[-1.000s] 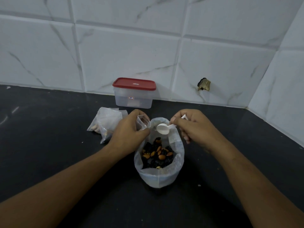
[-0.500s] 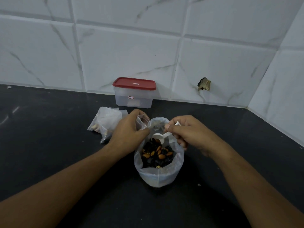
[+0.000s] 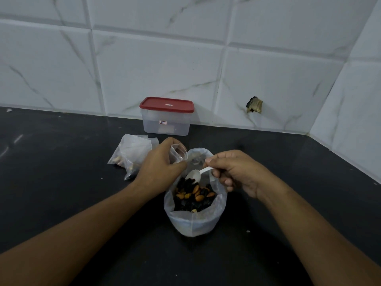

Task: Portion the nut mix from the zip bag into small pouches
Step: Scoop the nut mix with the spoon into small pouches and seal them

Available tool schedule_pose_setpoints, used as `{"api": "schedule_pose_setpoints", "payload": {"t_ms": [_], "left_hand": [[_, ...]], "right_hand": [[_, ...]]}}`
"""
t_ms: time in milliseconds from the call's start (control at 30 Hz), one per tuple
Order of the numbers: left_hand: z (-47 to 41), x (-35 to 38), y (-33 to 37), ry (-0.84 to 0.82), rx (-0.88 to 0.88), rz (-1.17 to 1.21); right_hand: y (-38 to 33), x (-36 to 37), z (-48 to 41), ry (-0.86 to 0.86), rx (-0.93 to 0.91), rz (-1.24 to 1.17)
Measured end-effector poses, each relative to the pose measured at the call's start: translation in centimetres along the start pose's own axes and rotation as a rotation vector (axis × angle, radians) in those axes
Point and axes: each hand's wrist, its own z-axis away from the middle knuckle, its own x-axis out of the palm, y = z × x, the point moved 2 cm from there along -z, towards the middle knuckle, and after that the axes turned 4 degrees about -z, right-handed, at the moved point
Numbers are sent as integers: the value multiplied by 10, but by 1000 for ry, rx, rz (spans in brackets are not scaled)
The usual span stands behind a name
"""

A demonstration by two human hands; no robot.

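The dark table (image 3: 61,193) is carrying everything, and the zip bag (image 3: 195,223) is standing at its centre with its mouth rolled wide open. The bag is looking soft and thin-walled, so it is likely to sag or tip if pushed at the rim; steadying it low on the wall would be safer. The nut mix (image 3: 194,196) is filling its lower half: loose, dry, light pieces that will probably roll off a shallow scoop. The left hand (image 3: 159,165) is hovering at the bag's far left rim, its fingers curled round a small pouch (image 3: 178,154) and holding its mouth open. That film is looking flimsy and slippery, so a grip near the mouth suits it. The right hand (image 3: 237,172) is pinching the handle of a white spoon (image 3: 193,176), whose empty-looking bowl is tilting down toward the nuts.

Behind, a clear box (image 3: 167,118) with a red lid is sitting against the tiled wall, well apart. Filled pouches (image 3: 132,155) are lying just left of the left hand. Nothing is blocking the path from bag to pouch; the narrow pouch mouth is the likely trouble.
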Motion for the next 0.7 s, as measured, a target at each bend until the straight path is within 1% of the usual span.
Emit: {"api": "schedule_pose_setpoints", "payload": {"t_ms": [167, 400, 533, 700], "left_hand": [[0, -1, 0, 9, -9, 18], [3, -4, 9, 36, 7, 67], [4, -3, 10, 3, -8, 54], [4, -1, 6, -19, -18, 66]], "right_hand": [[-1, -7, -3, 21, 33, -108], [-11, -18, 0, 113, -60, -290], [-19, -15, 4, 100, -111, -406], [-20, -1, 8, 50, -143, -402]]}}
